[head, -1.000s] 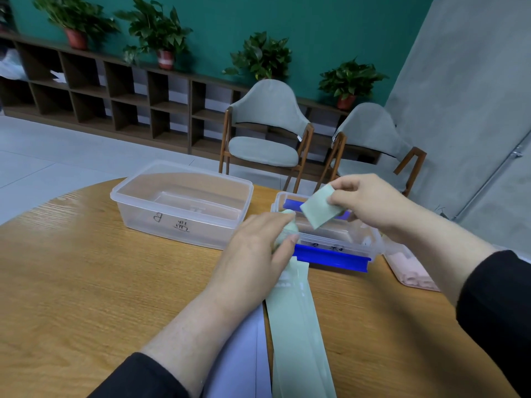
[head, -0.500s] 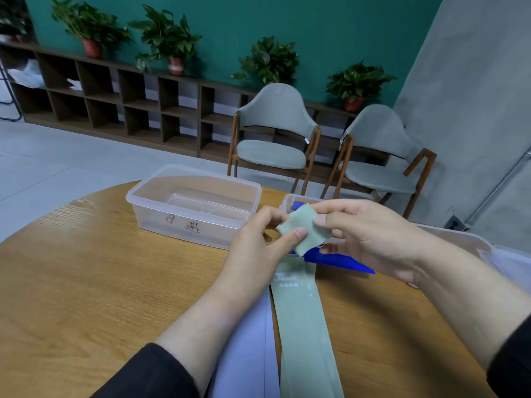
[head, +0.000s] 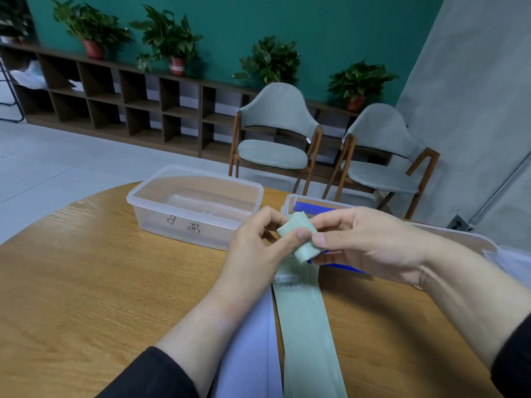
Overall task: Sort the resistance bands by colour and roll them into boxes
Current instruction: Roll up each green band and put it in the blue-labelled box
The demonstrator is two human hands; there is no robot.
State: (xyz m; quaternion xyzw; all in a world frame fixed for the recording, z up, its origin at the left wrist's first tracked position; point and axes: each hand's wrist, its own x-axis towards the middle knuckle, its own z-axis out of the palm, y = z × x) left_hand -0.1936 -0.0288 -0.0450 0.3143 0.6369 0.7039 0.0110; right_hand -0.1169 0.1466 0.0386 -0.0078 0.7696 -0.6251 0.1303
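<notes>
A pale green resistance band [head: 307, 326] lies along the round wooden table [head: 86, 282] toward me, its far end rolled into a small roll [head: 298, 239]. My left hand [head: 258, 248] pinches the roll from the left with thumb and fingers. My right hand [head: 370, 242] pinches it from the right. Behind the hands stands a clear box [head: 290, 206] holding a blue band [head: 313, 209]. Left of it is a clear empty box [head: 195, 205] with handwriting on its front. A light lavender band [head: 250, 346] lies flat beside the green one, partly under my left forearm.
A third clear container [head: 471, 239] shows at the right behind my right wrist. Two grey chairs [head: 275, 139] stand past the table's far edge, with a low shelf and potted plants along the green wall.
My right hand brought the green band's loose end down to my left hand. Both hands now pinch a small roll at that end. The camera has tilted slightly.
</notes>
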